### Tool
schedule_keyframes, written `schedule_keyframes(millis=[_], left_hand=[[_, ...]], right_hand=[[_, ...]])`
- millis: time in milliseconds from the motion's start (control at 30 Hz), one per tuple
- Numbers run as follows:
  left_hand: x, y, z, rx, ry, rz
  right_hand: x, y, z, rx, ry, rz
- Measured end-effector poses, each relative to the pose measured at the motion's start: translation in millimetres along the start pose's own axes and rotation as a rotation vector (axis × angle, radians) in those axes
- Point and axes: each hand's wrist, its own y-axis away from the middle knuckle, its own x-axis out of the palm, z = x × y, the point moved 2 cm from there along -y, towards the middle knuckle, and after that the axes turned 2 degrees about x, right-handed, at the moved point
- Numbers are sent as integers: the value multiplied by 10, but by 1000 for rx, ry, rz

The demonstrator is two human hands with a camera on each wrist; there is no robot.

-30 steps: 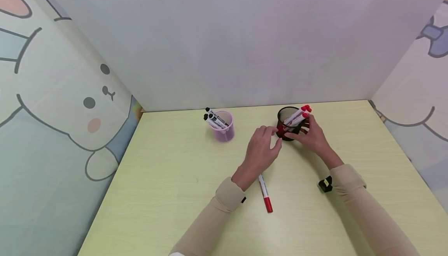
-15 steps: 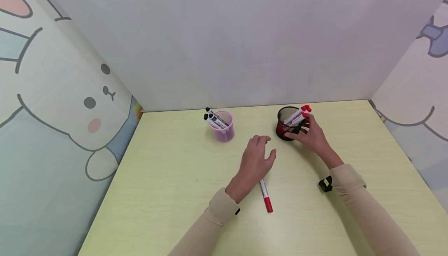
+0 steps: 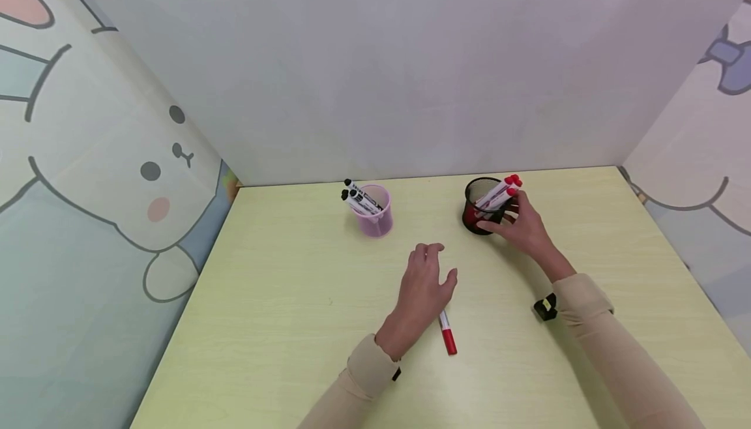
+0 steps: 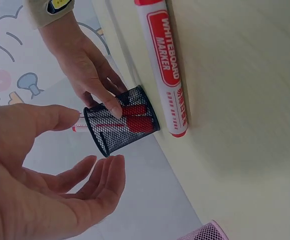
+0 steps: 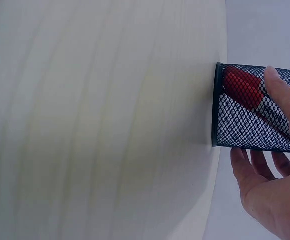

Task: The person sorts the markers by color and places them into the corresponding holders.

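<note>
A black mesh pen cup (image 3: 471,218) stands upright near the table's back, with several red-capped whiteboard markers (image 3: 499,194) leaning inside it. My right hand (image 3: 528,228) grips this cup from its right side; in the right wrist view the thumb lies on the mesh (image 5: 244,117) and the fingers curl on the other side. My left hand (image 3: 419,293) is over the table, holding nothing, its thumb spread from loosely bent fingers. Partly under it in the head view, a loose red whiteboard marker (image 3: 448,340) lies flat, cap toward me; its label shows in the left wrist view.
A pink cup (image 3: 377,227) with several black-capped markers (image 3: 365,202) stands to the left of the mesh cup. Pale walls (image 3: 375,77) rise behind the table and at both sides. A small black device (image 3: 546,308) sits at the right sleeve.
My left hand has drawn back from beside the mesh cup, down and slightly left toward me, over the loose marker. My right hand has stayed on the cup.
</note>
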Motion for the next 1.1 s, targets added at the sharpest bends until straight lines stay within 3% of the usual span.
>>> schedule_keyframes(millis=[400, 633, 933, 1100], left_hand=[[102, 149, 48, -125, 58, 21], [155, 204, 91, -203, 100, 72], [222, 212, 157, -352, 211, 168], [241, 202, 159, -390, 243, 198]], right_hand=[[-8, 1, 3, 4, -19, 9], [-3, -1, -2, 4, -26, 12], [9, -20, -9, 8, -5, 4], [14, -14, -1, 6, -8, 5]])
